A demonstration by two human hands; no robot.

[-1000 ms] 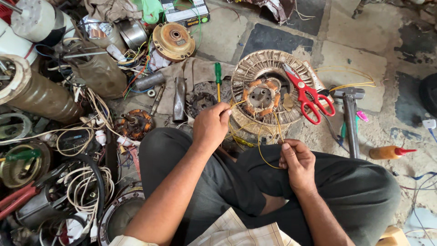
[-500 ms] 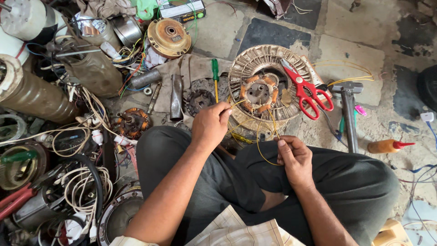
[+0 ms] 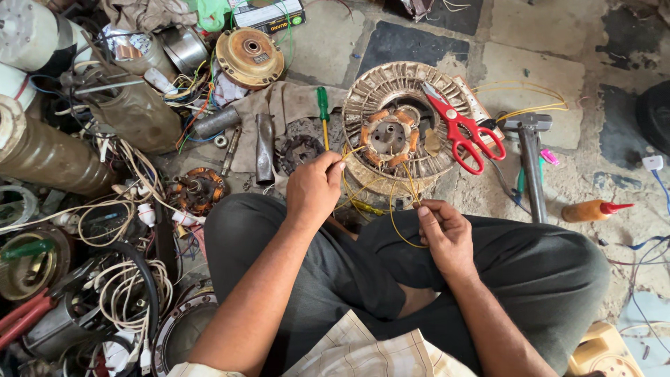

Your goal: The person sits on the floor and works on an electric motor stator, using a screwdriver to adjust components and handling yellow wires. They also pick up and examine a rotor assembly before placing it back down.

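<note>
Two hands pinch one yellow wire (image 3: 393,222) just in front of the round fan stator (image 3: 407,126): left hand (image 3: 315,187) fingers closed on its end at the stator's near-left edge, right hand (image 3: 444,234) thumb and fingers closed on the loop below. Red scissors (image 3: 460,129) lie on the stator's right side; green screwdriver (image 3: 323,115) lies just left of it.

- Left hand (image 3: 315,187): forearm stretched forward, fingers pinched shut at the tips.
- Right hand (image 3: 444,232): lower and nearer the lap, thumb and forefinger pinched together.
</note>
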